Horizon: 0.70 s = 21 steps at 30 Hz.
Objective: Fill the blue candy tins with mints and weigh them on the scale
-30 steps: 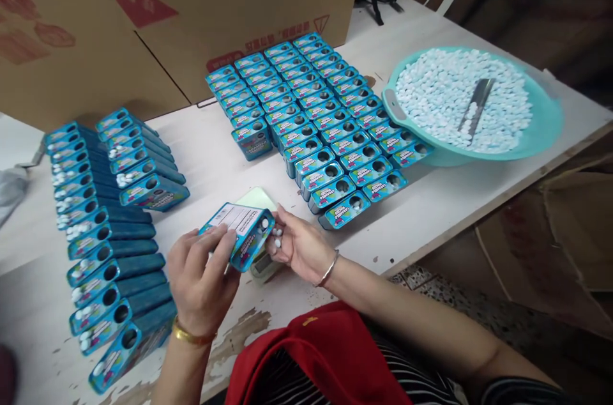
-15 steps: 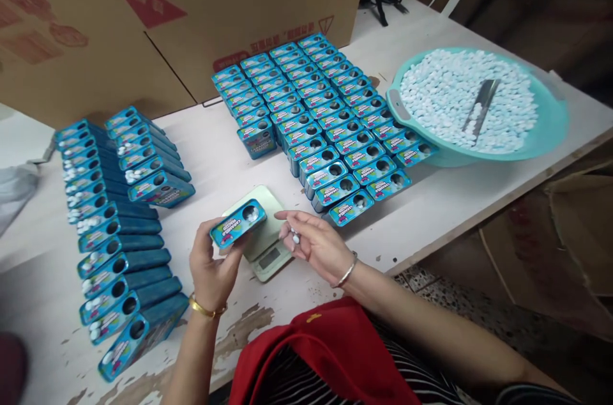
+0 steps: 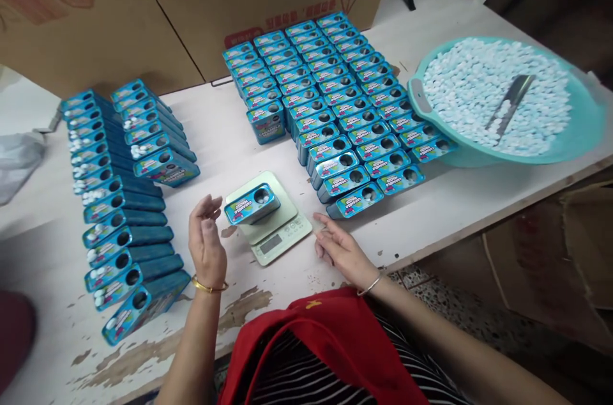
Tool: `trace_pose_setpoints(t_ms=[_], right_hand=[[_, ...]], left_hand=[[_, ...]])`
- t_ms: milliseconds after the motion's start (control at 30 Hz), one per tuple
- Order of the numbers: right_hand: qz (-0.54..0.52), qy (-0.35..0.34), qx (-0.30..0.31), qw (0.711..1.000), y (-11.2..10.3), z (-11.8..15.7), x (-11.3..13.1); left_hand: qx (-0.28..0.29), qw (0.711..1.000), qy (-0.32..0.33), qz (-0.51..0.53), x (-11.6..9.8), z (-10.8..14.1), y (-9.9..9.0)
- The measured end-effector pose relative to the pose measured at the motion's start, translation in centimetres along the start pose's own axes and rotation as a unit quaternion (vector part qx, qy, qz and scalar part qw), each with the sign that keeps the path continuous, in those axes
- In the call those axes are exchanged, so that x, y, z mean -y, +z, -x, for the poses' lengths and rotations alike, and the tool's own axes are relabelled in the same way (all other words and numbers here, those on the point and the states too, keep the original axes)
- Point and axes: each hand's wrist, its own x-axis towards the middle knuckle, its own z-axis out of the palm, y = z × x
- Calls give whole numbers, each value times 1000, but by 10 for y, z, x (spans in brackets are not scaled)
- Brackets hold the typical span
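A blue candy tin [image 3: 253, 204] stands on the pale kitchen scale [image 3: 286, 232], its round opening showing white candies inside. My left hand [image 3: 207, 245] is open just left of the tin, fingers raised and apart from it. To the right of the scale, my right hand [image 3: 341, 250] hovers low over the table with the index finger extended and the other fingers curled in. Whatever those curled fingers hold is hidden from view. The scale's display is too small to read.
Several blue tins [image 3: 342, 108] stand in rows at the back centre. More tins [image 3: 108, 200] line the left, many with white candies on top. A turquoise basin [image 3: 431, 117] of white candies, with a metal scoop [image 3: 514, 101], sits right. Behind is a large cardboard box [image 3: 201, 2].
My left hand has set the tin down on the scale and let go, moving slightly left. My right hand has moved right and down, and the candies in its fingers no longer show.
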Motion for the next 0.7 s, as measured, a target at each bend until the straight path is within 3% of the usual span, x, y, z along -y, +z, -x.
trace_pose_setpoints(t_ms=[67,167,233,367,533,700], right_hand=[[22,7,16,1000,-1,-3,-5],[40,16,42,998,1,-5,-10],[58,5,45,997,3,-3,-12],[83,2,60,995,8,6,-16],[105,-1,94,990,18,20,-27],[96,7,111,989,22,28,-37]], left_hand=[[1,998,-66,-15,7,-4,-1],[50,986,-159,-16,14,-14,1],[60,980,-190,-17,15,-20,3],[48,984,-173,0,17,-21,-1],[14,992,-110,-59,23,-1,-20],[-3,991,-116,-64,27,21,-36]])
